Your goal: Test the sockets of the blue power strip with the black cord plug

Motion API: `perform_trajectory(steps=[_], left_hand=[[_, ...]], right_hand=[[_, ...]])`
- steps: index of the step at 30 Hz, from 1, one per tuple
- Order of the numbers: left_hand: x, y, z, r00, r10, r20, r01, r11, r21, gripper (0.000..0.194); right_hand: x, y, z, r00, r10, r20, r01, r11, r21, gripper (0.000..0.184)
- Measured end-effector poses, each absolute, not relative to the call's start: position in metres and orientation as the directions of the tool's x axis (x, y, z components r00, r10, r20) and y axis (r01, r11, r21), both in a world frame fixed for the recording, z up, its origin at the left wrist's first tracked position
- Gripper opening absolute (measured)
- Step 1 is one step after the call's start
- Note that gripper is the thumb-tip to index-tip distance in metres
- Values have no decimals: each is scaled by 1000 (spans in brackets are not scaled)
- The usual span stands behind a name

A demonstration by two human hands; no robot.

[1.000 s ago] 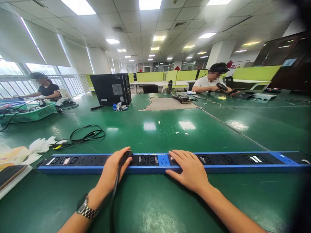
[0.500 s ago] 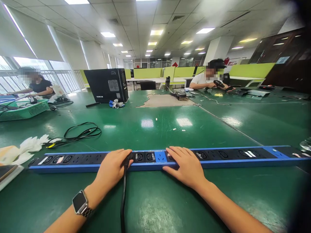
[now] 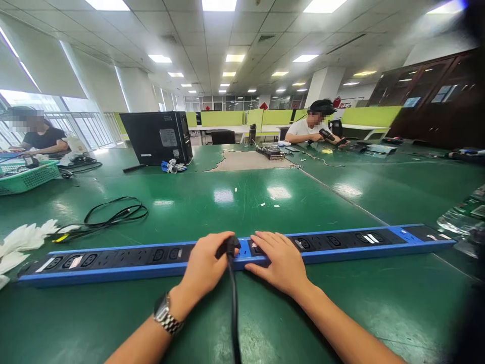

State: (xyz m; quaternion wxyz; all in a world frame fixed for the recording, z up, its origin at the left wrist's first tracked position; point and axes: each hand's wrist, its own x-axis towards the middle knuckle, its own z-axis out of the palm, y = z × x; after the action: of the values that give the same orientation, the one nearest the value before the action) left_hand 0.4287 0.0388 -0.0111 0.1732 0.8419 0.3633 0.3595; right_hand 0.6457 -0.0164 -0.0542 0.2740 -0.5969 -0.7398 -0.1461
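Note:
A long blue and black power strip (image 3: pixel 341 241) lies across the green table in front of me. My left hand (image 3: pixel 206 265) is closed round a black plug (image 3: pixel 230 246) held at a socket near the strip's middle. The plug's black cable (image 3: pixel 235 308) runs down toward me. My right hand (image 3: pixel 279 262) lies flat and open on the strip just right of the plug, fingers spread over the sockets. A watch sits on my left wrist.
A coiled black cable (image 3: pixel 109 216) and white gloves (image 3: pixel 22 238) lie at the left. A black computer case (image 3: pixel 157 137) stands further back, a green basket (image 3: pixel 26 177) far left. Two people sit at the far tables. Clear plastic bags (image 3: pixel 464 220) lie at the right.
My left hand has carried the plug to the right along the strip, from a socket further left to one beside my right hand. The right hand has stayed on the strip.

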Motion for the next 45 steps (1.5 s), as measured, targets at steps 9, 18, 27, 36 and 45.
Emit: perform_trajectory(steps=[9,18,27,36,45], left_hand=[[454,34,-22,641,647,413,553,-763,336,37],[448,29,-27,687,607,399,579,-789,205,50],[448,28,-34,638,667,384,682,-722,122,56],[448,28,-37,564,720,404,752,-650,108,59],[448,30,-39,564,710,423,743,-659,115,62]], right_hand=[[643,-20,-45,-177,750,637,891,397,-219,58],[606,-7,-44,-107,504,857,866,471,-169,19],[603,-5,-51,9,621,784,901,336,-276,19],[598,5,-15,564,657,501,445,269,-854,33],[695,-28,-29,604,610,513,621,44,-782,42]])
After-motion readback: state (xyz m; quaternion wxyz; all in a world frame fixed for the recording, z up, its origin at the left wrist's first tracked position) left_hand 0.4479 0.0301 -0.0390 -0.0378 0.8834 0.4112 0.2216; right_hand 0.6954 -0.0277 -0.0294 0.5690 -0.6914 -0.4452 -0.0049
